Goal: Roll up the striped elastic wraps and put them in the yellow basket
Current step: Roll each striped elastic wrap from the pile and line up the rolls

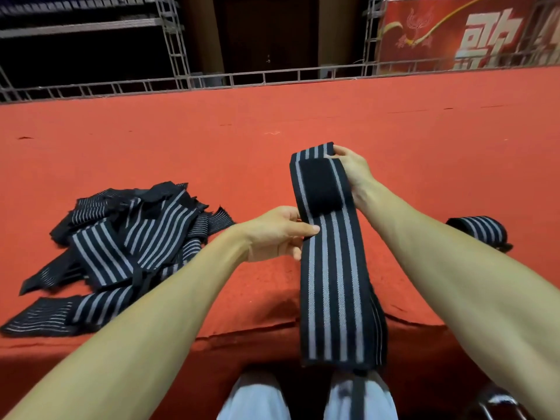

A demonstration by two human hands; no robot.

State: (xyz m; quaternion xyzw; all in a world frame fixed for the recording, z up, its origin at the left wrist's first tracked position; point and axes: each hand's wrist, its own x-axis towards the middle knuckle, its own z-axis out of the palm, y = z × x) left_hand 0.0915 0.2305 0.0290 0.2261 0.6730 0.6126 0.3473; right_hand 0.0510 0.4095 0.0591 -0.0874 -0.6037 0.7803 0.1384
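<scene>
Both hands on one striped wrap (333, 283), held up over the red-covered table (212, 140), centre-right of the scene
- right hand (353, 174): grasping the wrap's far end at its right edge, fingers curled over the top corner
- left hand (277, 234): pinching the wrap's left edge nearer in, thumb lying on the striped face, fingers curled underneath
- the wrap runs far-to-near between the hands as a flat band, black with grey lengthwise stripes. A plain black patch (315, 189) sits on the face between the two hands
- its near part drops past the table's near edge and hangs in front of the person's light trousers (254, 398). It looks doubled there, layers visible at the right edge

Other wraps:
- loose pile of wraps (127, 244) on the table at left, tangled and overlapping, well apart from the held one
- rolled wrap (478, 230) on the table at right, just past the right forearm

Far side: metal truss railing (212, 80), red banner (454, 34) at far right
</scene>
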